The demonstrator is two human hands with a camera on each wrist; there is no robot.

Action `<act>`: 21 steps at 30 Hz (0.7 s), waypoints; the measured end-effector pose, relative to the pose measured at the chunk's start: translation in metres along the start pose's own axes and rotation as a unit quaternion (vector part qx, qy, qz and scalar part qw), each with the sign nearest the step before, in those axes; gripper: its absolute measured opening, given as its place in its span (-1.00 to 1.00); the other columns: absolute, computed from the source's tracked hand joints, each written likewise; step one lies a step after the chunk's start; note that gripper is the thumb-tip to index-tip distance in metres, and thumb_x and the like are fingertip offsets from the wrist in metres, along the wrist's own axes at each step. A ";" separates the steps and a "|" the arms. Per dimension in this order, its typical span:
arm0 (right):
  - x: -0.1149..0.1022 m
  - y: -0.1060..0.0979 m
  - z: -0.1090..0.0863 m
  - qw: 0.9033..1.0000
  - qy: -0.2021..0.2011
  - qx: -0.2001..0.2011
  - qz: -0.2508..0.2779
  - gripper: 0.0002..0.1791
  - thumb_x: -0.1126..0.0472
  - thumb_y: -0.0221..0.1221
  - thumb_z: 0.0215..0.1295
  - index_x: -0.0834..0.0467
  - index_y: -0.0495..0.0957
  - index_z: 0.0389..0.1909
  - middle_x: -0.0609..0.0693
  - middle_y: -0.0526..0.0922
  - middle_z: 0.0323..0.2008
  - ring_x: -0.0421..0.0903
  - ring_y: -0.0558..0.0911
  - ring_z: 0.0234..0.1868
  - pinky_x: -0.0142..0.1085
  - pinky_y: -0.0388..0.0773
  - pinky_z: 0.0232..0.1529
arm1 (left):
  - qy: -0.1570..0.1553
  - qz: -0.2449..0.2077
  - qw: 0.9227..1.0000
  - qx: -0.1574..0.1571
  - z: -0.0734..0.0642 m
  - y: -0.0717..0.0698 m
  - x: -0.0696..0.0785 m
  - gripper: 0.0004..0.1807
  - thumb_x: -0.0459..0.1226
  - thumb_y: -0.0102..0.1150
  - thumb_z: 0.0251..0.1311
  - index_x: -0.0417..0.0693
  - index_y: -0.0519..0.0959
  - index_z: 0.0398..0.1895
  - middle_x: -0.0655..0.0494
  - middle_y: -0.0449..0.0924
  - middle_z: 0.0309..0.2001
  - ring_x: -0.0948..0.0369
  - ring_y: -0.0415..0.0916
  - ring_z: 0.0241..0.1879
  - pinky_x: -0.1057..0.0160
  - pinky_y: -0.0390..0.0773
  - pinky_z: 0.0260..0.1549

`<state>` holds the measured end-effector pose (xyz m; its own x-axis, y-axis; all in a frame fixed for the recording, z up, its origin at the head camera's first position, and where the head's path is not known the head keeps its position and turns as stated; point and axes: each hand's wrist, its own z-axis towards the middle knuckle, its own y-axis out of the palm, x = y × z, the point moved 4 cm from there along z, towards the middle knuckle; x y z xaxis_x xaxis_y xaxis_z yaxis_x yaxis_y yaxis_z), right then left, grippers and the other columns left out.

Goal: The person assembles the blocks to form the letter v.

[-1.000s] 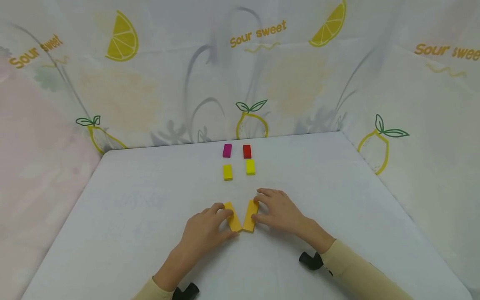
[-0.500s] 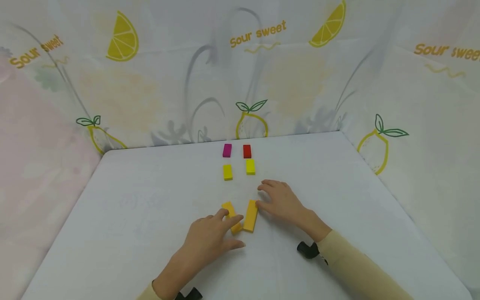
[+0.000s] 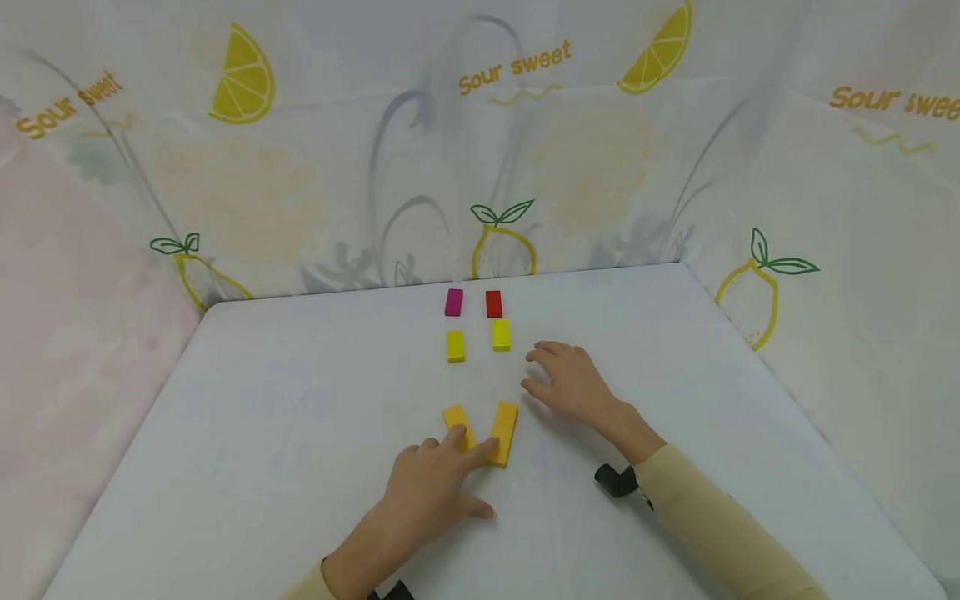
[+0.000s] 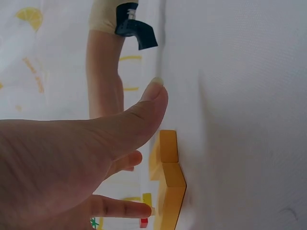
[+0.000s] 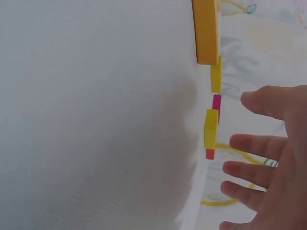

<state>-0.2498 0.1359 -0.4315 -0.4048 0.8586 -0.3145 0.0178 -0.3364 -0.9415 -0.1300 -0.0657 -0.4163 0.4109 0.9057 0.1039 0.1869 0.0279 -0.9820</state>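
Observation:
Two long orange-yellow blocks lie flat on the white table in the head view, splayed like a V: a left block (image 3: 456, 414) and a right block (image 3: 507, 421). Their near ends meet in the left wrist view. My left hand (image 3: 429, 487) hovers over the near part of the pair, fingers spread and thumb apart; one fingertip overlaps each block, and I cannot tell whether they touch. Nothing is held in my right hand (image 3: 576, 385), which is raised to the right of the right block with loosely bent fingers, also seen in the right wrist view (image 5: 276, 163).
Farther back stand two shorter yellow blocks, a left one (image 3: 455, 346) and a right one (image 3: 501, 335). Behind them are a magenta block (image 3: 453, 302) and a red block (image 3: 493, 303), near the table's back edge. A lemon-printed cloth (image 3: 315, 167) hangs behind the table.
Both hands have released the orange-yellow blocks. My right hand has moved away to the back right; my left hand has opened and shifted right and nearer over the near ends.

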 end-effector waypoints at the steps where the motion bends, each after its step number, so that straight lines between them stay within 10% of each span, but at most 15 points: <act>1: 0.001 0.000 0.001 1.000 0.001 0.002 -0.004 -0.49 -0.08 0.20 0.33 0.14 0.55 0.17 0.14 0.51 0.30 0.13 0.42 0.38 0.27 0.23 0.36 | -0.001 -0.001 1.000 -0.004 0.000 0.000 0.000 -0.14 0.38 0.35 -0.21 0.57 0.42 0.31 0.06 0.48 0.07 0.16 0.35 -0.44 0.14 0.49 -0.41; 21: 0.015 0.001 0.009 1.000 0.019 -0.010 -0.005 -0.47 -0.09 0.19 0.33 0.13 0.53 0.20 0.16 0.48 0.33 0.15 0.39 0.40 0.31 0.18 0.37 | 0.020 0.038 0.999 0.018 0.001 0.000 0.006 -0.28 0.34 0.36 -0.16 0.45 0.55 0.17 0.06 0.49 0.07 0.15 0.36 -0.49 0.18 0.45 -0.48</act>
<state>-0.2640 0.1455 -0.4357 -0.3697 0.8764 -0.3086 0.0313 -0.3202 -0.9468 -0.1284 -0.0597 -0.4164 0.4588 0.8878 0.0352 0.1215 -0.0235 -0.9923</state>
